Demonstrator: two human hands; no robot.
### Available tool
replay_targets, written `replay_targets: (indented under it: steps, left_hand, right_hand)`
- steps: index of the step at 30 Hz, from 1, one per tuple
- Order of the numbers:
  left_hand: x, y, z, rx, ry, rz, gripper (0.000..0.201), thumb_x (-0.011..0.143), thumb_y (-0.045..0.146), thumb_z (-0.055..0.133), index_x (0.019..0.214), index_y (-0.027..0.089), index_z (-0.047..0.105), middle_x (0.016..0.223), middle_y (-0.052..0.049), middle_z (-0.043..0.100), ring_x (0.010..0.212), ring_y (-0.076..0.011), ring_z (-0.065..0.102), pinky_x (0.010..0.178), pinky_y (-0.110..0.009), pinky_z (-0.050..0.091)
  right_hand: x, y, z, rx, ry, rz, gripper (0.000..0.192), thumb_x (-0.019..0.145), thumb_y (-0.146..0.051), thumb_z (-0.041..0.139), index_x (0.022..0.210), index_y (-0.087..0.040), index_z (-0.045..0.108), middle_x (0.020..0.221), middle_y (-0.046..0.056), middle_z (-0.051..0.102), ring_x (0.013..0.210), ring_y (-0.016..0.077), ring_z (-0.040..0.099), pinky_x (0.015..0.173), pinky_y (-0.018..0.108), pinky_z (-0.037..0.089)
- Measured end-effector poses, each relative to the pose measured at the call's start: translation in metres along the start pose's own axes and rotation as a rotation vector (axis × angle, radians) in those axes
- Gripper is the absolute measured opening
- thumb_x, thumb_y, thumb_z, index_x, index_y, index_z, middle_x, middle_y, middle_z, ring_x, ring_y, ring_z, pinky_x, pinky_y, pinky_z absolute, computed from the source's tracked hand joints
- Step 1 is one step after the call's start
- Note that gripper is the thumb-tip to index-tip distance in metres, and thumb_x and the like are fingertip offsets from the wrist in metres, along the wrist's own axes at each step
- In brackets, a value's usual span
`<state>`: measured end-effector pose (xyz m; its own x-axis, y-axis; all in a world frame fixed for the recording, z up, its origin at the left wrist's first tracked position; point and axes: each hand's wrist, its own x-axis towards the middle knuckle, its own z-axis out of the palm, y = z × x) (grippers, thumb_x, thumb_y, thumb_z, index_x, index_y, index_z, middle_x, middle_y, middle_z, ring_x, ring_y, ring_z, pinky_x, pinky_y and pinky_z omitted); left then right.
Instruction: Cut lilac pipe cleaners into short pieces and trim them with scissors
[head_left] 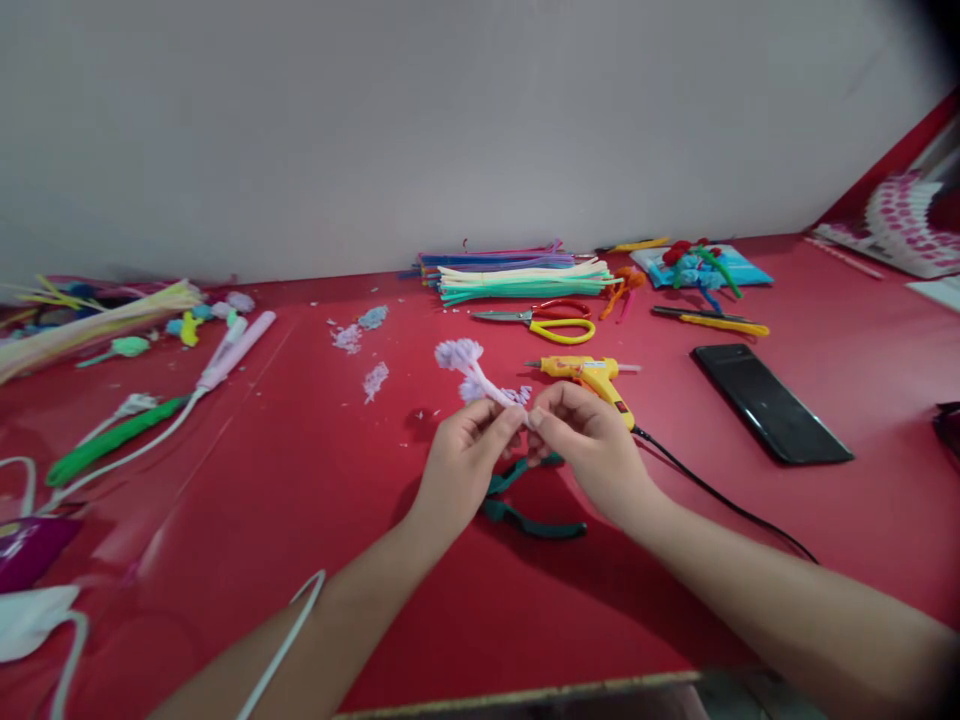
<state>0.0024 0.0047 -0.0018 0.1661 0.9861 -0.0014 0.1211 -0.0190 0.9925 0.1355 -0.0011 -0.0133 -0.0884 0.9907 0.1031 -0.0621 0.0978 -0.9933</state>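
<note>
Above the middle of the red table, both hands meet at a pale lilac pipe-cleaner flower (459, 354). My left hand (459, 455) is closed, thumb and fingers pinching its stem, with the fluffy head pointing up and left. The fingertips of my right hand (592, 445) are pinched at the stem's other end, touching the left thumb. Pliers with dark green handles (536, 522) lie beneath the hands, their jaws hidden. Just behind the right hand rests a yellow glue gun (581, 368). Scissors (562, 328) with red and yellow handles lie farther back.
Bundled pipe cleaners (525, 285) lie along the wall. A black phone (772, 402) is at right; the glue gun's cord (720, 500) runs past the right forearm. Lilac fluff scraps (376, 381) are scattered left of centre. A pink wand-like tool (236, 350) with a white cord lies farther left.
</note>
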Motion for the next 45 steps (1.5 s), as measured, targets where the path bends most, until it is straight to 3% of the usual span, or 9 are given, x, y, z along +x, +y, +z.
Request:
replay_targets:
  steps: [4, 7, 10, 15, 21, 25, 30, 39, 45]
  left_hand:
    - [0.001, -0.006, 0.0, -0.179, -0.026, -0.067, 0.022, 0.075, 0.033, 0.054, 0.063, 0.015, 0.052, 0.058, 0.003, 0.048, 0.055, -0.0073, 0.043, 0.054, -0.019, 0.036]
    - [0.001, -0.006, -0.001, -0.27, 0.003, -0.079, 0.022, 0.073, 0.033, 0.056, 0.062, 0.015, 0.052, 0.057, 0.003, 0.048, 0.054, -0.0067, 0.043, 0.053, -0.019, 0.036]
    - [0.0, -0.003, -0.002, -0.177, 0.079, -0.031, 0.019, 0.072, 0.032, 0.057, 0.065, 0.015, 0.056, 0.058, 0.002, 0.054, 0.053, -0.0073, 0.046, 0.053, -0.019, 0.038]
    - [-0.005, 0.006, -0.003, 0.028, 0.164, 0.051, 0.018, 0.074, 0.032, 0.055, 0.07, 0.015, 0.059, 0.061, 0.0, 0.061, 0.056, -0.0096, 0.053, 0.056, -0.02, 0.042]
    - [-0.009, 0.009, -0.003, 0.11, 0.113, 0.113, 0.017, 0.078, 0.03, 0.051, 0.077, 0.016, 0.059, 0.066, 0.0, 0.06, 0.06, -0.0097, 0.055, 0.057, -0.019, 0.044]
    - [-0.009, 0.007, -0.005, 0.164, 0.091, 0.168, 0.015, 0.079, 0.028, 0.05, 0.075, 0.017, 0.057, 0.065, 0.002, 0.057, 0.059, -0.0088, 0.053, 0.058, -0.018, 0.043]
    - [-0.007, 0.005, -0.008, 0.247, 0.134, 0.205, 0.012, 0.078, 0.027, 0.051, 0.075, 0.018, 0.058, 0.066, 0.002, 0.059, 0.057, -0.0087, 0.052, 0.055, -0.018, 0.04]
    - [-0.009, 0.012, -0.004, 0.195, 0.038, 0.233, 0.016, 0.079, 0.028, 0.049, 0.07, 0.019, 0.058, 0.069, 0.0, 0.059, 0.064, -0.0121, 0.054, 0.064, -0.022, 0.041]
    - [-0.005, 0.006, -0.005, 0.217, 0.089, 0.137, 0.018, 0.078, 0.033, 0.05, 0.072, 0.018, 0.058, 0.064, 0.0, 0.057, 0.06, -0.0113, 0.051, 0.058, -0.021, 0.04]
  right_hand:
    - [0.002, 0.006, -0.008, -0.676, -0.034, -0.525, 0.008, 0.075, -0.015, 0.046, 0.068, -0.019, 0.048, 0.065, 0.0, 0.051, 0.061, 0.0108, 0.046, 0.059, 0.025, 0.04]
    - [0.002, 0.006, -0.01, -0.861, -0.129, -0.729, 0.01, 0.077, -0.013, 0.044, 0.071, -0.019, 0.05, 0.072, 0.003, 0.054, 0.07, 0.0134, 0.047, 0.066, 0.028, 0.04]
    - [-0.001, 0.0, -0.008, -0.788, -0.06, -0.651, 0.009, 0.078, -0.014, 0.045, 0.073, -0.019, 0.051, 0.071, 0.002, 0.054, 0.069, 0.0128, 0.048, 0.065, 0.027, 0.04]
    - [-0.002, -0.008, -0.003, -0.347, -0.024, -0.24, 0.007, 0.077, -0.02, 0.048, 0.073, -0.019, 0.053, 0.065, -0.001, 0.054, 0.06, 0.0101, 0.05, 0.058, 0.024, 0.042]
    - [0.004, -0.005, -0.005, 0.412, -0.268, 0.265, 0.008, 0.075, -0.021, 0.05, 0.07, -0.016, 0.054, 0.059, -0.002, 0.053, 0.052, 0.0076, 0.05, 0.059, 0.027, 0.049]
    - [0.006, -0.004, -0.006, 0.571, -0.383, 0.444, 0.01, 0.076, -0.021, 0.05, 0.076, -0.014, 0.057, 0.062, -0.002, 0.053, 0.05, 0.0052, 0.046, 0.058, 0.026, 0.051]
    - [0.005, -0.004, -0.008, 0.54, -0.417, 0.483, 0.015, 0.077, -0.024, 0.05, 0.078, -0.012, 0.059, 0.067, 0.001, 0.056, 0.055, 0.0072, 0.05, 0.058, 0.026, 0.051]
    - [0.003, -0.001, -0.005, 0.628, -0.393, 0.458, 0.009, 0.074, -0.019, 0.045, 0.067, -0.016, 0.05, 0.055, -0.003, 0.05, 0.045, 0.0065, 0.044, 0.043, 0.019, 0.042]
    - [0.001, -0.002, -0.003, 0.234, -0.159, 0.113, 0.007, 0.076, -0.019, 0.048, 0.07, -0.018, 0.051, 0.061, -0.003, 0.052, 0.055, 0.0088, 0.049, 0.057, 0.025, 0.046]
